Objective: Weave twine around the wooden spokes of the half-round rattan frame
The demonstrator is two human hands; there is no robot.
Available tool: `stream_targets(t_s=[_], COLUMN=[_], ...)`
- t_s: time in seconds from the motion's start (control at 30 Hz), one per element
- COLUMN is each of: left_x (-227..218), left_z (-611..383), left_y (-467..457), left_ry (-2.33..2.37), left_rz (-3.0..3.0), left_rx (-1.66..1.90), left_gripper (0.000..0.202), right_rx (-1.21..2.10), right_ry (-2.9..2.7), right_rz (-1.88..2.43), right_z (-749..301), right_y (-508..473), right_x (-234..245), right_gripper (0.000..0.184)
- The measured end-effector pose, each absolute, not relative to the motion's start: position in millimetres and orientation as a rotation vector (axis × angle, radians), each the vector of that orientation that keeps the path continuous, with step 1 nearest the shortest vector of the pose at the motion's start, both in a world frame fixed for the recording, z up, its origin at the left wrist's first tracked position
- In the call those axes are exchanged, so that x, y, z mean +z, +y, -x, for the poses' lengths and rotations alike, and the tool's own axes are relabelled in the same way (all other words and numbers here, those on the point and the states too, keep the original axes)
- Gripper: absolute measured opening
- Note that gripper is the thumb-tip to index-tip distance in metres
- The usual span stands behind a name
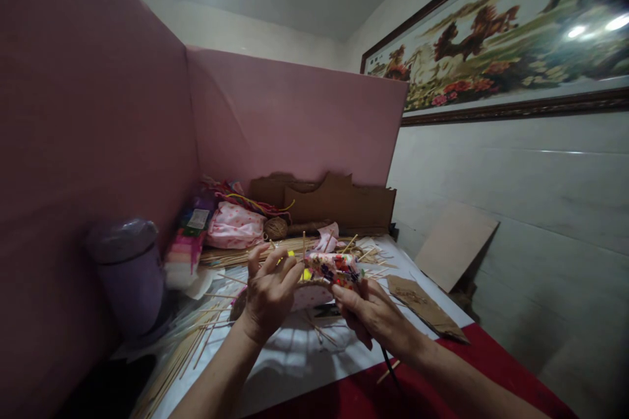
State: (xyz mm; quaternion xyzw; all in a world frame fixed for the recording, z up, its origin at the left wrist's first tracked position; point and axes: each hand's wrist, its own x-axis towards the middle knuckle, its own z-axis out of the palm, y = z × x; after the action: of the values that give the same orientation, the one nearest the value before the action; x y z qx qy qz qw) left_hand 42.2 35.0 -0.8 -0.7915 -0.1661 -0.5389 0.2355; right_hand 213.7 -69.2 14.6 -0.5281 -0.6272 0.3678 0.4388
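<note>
In my right hand point(376, 314) is a floral-print hot glue gun point(337, 265), with a small red light on its side and a black cord hanging below. My left hand point(270, 294) is raised beside it with bent fingers, thumb and forefinger closed at a thin upright stick point(303, 245). Under both hands lies a curved piece covered in pink dotted fabric point(309, 298), with thin sticks standing out around it. Bits of bright yellow point(307, 273) show between the hands. My left hand hides part of the piece and the glue gun's nozzle.
Loose thin sticks point(196, 340) spread across the white tabletop at left. Behind are a twine ball point(275, 228), a pink dotted cloth bundle point(236, 226) and cardboard point(339, 206). A lidded purple bin point(130, 281) stands left; a cardboard scrap point(425, 308) lies right.
</note>
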Motion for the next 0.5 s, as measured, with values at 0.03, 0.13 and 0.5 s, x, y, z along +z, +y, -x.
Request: stream_targets(t_s=[0.03,0.13,0.5], left_x=[-0.8,-1.0,0.6], left_z=[-42.1,-42.2,-42.2], left_y=[35.0,35.3,34.7], left_ry=[-0.455,-0.458,-0.466], left_rz=[2.171,2.175,2.176], left_rx=[-1.479,-1.469,-1.468], left_gripper=[0.017,0.017,0.019], right_rx=[0.904,0.899,0.848], right_ry=[-1.568,-1.569,-1.588], right_rz=[1.309,1.320,1.359], right_z=[-214.0,-214.3,-210.2], right_y=[-69.1,-68.6,-71.0], right_x=[14.0,13.0,13.3], right_gripper=[0.053,0.052,0.052])
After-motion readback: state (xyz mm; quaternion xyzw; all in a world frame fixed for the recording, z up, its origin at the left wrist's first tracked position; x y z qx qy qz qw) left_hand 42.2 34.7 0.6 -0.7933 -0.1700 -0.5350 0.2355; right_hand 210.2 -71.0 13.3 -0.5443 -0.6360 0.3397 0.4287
